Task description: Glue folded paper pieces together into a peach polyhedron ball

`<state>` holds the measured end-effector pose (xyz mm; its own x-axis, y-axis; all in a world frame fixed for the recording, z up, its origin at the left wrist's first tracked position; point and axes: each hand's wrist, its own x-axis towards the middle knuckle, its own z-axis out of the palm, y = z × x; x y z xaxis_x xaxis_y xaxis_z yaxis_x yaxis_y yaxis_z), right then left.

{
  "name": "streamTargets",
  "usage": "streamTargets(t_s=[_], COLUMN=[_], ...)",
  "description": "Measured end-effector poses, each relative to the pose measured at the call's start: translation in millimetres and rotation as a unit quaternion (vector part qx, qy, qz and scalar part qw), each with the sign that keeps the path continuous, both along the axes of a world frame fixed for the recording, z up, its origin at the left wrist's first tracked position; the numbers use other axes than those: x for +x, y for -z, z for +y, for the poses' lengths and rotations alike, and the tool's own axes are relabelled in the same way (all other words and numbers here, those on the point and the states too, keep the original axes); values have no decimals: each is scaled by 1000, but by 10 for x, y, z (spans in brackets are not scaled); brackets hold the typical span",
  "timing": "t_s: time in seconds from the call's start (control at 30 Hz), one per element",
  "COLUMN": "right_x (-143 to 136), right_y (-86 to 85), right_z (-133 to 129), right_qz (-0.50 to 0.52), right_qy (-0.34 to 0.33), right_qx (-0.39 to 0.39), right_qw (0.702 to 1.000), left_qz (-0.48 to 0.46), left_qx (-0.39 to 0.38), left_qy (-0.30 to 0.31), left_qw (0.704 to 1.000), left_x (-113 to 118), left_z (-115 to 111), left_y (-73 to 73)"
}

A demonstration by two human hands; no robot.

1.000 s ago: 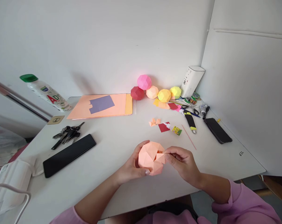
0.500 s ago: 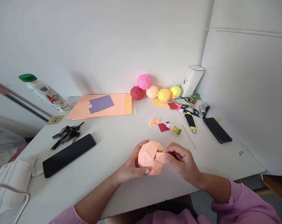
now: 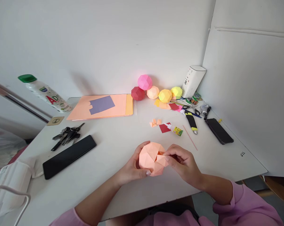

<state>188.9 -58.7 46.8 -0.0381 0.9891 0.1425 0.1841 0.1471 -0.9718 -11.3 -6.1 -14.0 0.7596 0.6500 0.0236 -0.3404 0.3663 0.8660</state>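
Observation:
A peach faceted paper ball (image 3: 148, 157) is held above the front of the table, with an opening on its right side. My left hand (image 3: 132, 164) wraps round its left side, thumb at the lower front. My right hand (image 3: 183, 161) pinches a peach paper flap (image 3: 162, 159) at the opening between thumb and fingertips. Whether that flap is a separate piece or part of the ball, I cannot tell. Beyond the ball lie small folded peach paper pieces (image 3: 155, 122), a dark red paper piece (image 3: 164, 127) and a small glue tube (image 3: 178, 131).
Finished paper balls (image 3: 165, 96) stand along the wall. A utility knife (image 3: 191, 121), a thin pink stick (image 3: 190, 138) and a black phone (image 3: 219, 131) lie at right. Leftward are coloured sheets (image 3: 80, 108), keys (image 3: 68, 135), another phone (image 3: 70, 157) and a bottle (image 3: 49, 95).
Almost nothing differs. The right fingertips have shifted very slightly at the flap, while the left hand keeps the ball in the same place.

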Motion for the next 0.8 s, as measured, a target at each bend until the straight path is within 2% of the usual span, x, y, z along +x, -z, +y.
streamTargets(t_s=[0.27, 0.8], right_x=[2, 25], right_y=[-38, -17], right_z=[-7, 8], right_qz=[18, 41], right_qy=[4, -27], right_qx=[-57, -60], right_qw=[998, 997], left_qz=[-5, 31], left_qx=[11, 42], left_qy=[-3, -14], left_qw=[1000, 999], left_x=[-5, -45], left_z=[0, 3], left_y=[-6, 65])
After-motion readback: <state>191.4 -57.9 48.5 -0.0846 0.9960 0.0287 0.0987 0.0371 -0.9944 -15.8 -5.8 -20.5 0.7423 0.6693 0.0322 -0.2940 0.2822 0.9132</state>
